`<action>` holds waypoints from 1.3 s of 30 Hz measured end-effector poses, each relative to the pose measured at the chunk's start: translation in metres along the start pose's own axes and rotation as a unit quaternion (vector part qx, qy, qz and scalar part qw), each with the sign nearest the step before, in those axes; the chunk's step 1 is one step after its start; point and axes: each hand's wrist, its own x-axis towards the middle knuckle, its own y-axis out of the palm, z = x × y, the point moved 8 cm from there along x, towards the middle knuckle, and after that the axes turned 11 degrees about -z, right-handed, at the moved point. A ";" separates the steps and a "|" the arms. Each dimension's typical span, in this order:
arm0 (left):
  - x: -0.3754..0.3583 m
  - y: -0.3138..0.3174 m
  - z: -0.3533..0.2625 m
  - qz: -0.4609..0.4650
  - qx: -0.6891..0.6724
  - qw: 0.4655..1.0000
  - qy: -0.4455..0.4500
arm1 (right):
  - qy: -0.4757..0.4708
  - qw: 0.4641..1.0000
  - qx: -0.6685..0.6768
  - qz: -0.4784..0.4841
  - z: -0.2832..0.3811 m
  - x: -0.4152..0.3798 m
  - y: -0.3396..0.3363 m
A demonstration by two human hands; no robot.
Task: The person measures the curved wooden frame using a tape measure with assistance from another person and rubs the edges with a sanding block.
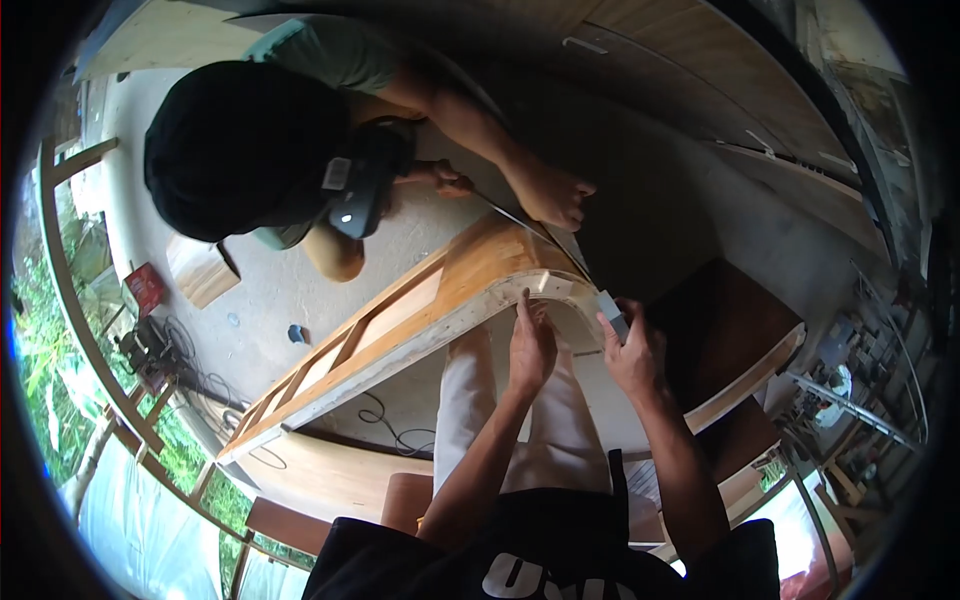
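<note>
Frame [425, 335] of wood is slanting across in front of us, running out toward our left, with its curved end bending right by our hands. Our left hand [533, 350] is reaching up to the inside of that curve, and honestly we're not managing to tell if it's gripping. Our right hand [637, 347] is gripping a grey block [613, 318] at the curve's right side. Across from us, a co-worker [240, 150] is bending over, their hand [452, 180] gripping a thin strip [528, 226].

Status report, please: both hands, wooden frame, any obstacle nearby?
Left hand at wooden frame, curved part; right hand holding grey block; co-worker's forearm on far side.
</note>
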 end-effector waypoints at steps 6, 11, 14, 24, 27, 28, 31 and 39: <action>0.017 0.015 -0.020 0.020 -0.030 0.999 0.003 | 0.054 0.998 -0.003 -0.024 -0.019 0.009 -0.008; 0.026 0.024 -0.006 0.032 -0.003 0.999 -0.027 | 0.007 1.000 0.014 0.004 -0.012 -0.004 0.002; 0.024 0.037 -0.003 0.083 -0.107 0.990 -0.051 | -0.011 0.998 -0.056 0.027 -0.010 -0.030 0.014; 0.039 0.045 0.008 0.126 0.022 0.991 0.034 | -0.048 0.997 -0.007 0.061 0.043 -0.011 0.006; 0.039 0.049 0.007 0.161 0.002 0.985 0.059 | -0.025 0.999 0.038 -0.003 0.021 -0.013 -0.002; 0.039 0.053 0.005 0.167 0.007 0.984 0.063 | -0.039 0.997 0.050 -0.036 0.017 -0.017 -0.006; 0.038 0.057 -0.008 0.152 0.133 0.970 0.133 | -0.068 0.997 0.024 -0.012 0.015 -0.023 -0.007; 0.036 0.068 0.002 0.225 0.063 0.971 0.044 | -0.096 0.991 0.066 -0.064 0.002 -0.026 0.001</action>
